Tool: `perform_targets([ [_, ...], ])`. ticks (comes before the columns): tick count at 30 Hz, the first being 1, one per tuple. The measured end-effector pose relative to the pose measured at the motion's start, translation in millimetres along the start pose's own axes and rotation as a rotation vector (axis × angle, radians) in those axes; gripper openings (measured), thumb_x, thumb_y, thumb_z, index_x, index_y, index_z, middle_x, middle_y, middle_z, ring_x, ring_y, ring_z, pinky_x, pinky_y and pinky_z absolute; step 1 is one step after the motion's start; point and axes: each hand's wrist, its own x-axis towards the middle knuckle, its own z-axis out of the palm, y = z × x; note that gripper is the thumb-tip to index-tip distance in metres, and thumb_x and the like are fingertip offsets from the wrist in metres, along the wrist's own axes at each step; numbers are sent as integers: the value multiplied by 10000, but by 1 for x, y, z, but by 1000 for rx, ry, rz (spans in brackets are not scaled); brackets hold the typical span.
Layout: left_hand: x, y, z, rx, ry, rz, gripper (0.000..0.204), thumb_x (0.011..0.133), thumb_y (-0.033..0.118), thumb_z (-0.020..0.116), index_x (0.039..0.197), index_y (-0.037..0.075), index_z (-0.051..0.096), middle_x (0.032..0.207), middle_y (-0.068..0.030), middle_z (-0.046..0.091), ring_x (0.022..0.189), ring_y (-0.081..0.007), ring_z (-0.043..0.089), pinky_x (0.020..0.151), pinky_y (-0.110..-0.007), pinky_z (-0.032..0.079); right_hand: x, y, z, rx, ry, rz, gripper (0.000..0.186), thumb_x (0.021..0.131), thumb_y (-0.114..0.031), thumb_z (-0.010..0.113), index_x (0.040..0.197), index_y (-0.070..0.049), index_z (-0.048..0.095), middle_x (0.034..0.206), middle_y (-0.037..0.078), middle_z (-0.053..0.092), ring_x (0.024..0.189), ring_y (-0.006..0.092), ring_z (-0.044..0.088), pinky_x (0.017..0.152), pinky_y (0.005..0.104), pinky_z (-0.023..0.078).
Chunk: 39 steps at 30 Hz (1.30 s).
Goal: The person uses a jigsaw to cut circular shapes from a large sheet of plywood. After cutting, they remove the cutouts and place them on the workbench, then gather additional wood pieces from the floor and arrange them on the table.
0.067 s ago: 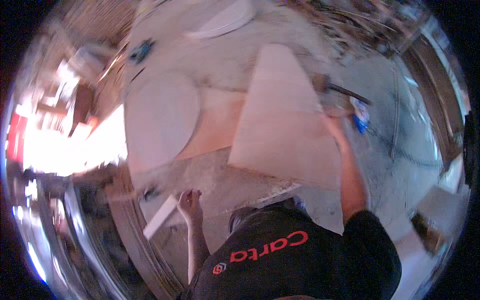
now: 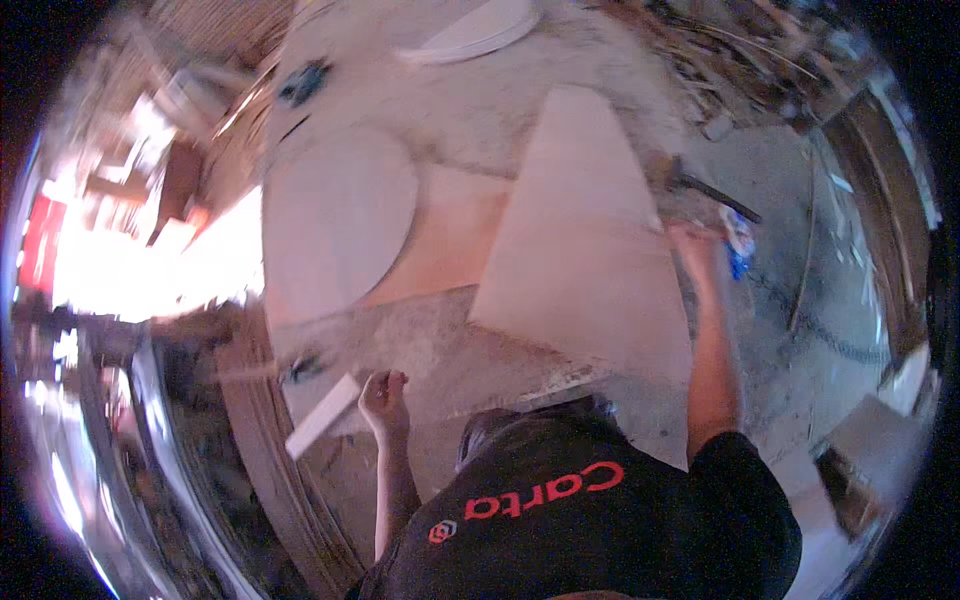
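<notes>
A large pale tapered panel [image 2: 580, 240] lies in front of me, its narrow end pointing away. Beside its right edge is my right hand [image 2: 697, 250], fingertips close to the edge. Blur hides how those fingers are bent and whether they grip anything. Just beyond this hand lies a tool with a dark handle [image 2: 715, 195], perhaps a hammer. A blue and white packet [image 2: 738, 245] is to the hand's right. My left hand [image 2: 384, 398] is closed, fingers curled, and whatever it may hold is hidden. Close to its left lies a short white strip [image 2: 322, 416].
A large rounded pale panel [image 2: 340, 220] lies at the left, over an orange-tinted board [image 2: 445, 240]. Farther off are another rounded white piece [image 2: 475, 35] and a dark teal object [image 2: 304, 82]. Scrap wood [image 2: 740, 70] is heaped at the far right; an open box [image 2: 865, 465] stands near right.
The whole view has shifted, so the scene sits slightly farther right. My right hand has moved a little rightward along with it; my left hand stays closed by the strip.
</notes>
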Motion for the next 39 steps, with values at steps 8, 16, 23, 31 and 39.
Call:
perform_targets([
  [8, -40, -5, 11, 152, 124, -111, 180, 935, 136, 632, 901, -36, 673, 799, -68, 697, 746, -113, 641, 719, -261, 512, 104, 87, -106, -283, 275, -138, 764, 719, -510, 771, 1227, 24, 571, 1202, 207, 620, 1121, 342, 594, 943, 434, 464],
  [16, -41, -25, 37, 95, 75, -129, 176, 924, 131, 647, 905, -43, 669, 804, -75, 699, 751, -112, 650, 713, -252, 514, 120, 86, -173, -277, 290, -22, 566, 690, -251, 765, 1128, 35, 550, 933, 118, 615, 844, 240, 606, 712, 384, 493],
  [23, -57, -22, 25, 152, 116, -140, 184, 917, 143, 660, 892, -40, 668, 769, -70, 693, 717, -109, 647, 681, -259, 513, 2, -41, -156, -98, 41, 107, 444, 713, -189, 724, 1073, -29, 521, 875, 71, 565, 688, 153, 524, 555, 300, 424],
  [31, -89, -49, 28, 181, 134, -210, 184, 889, 163, 685, 898, -21, 680, 792, -113, 698, 712, -147, 659, 676, -286, 518, -83, -133, 70, 197, -367, -301, 261, 759, -92, 719, 931, -48, 528, 835, 47, 544, 712, 144, 550, 586, 293, 474],
  [39, -242, -150, -46, 364, 126, -591, 348, 835, 366, 691, 946, 37, 706, 889, -160, 713, 837, -314, 696, 762, -412, 542, -105, -191, 117, -214, -490, -539, 263, 753, -86, 715, 934, -19, 536, 882, 99, 564, 849, 202, 571, 767, 354, 477],
])
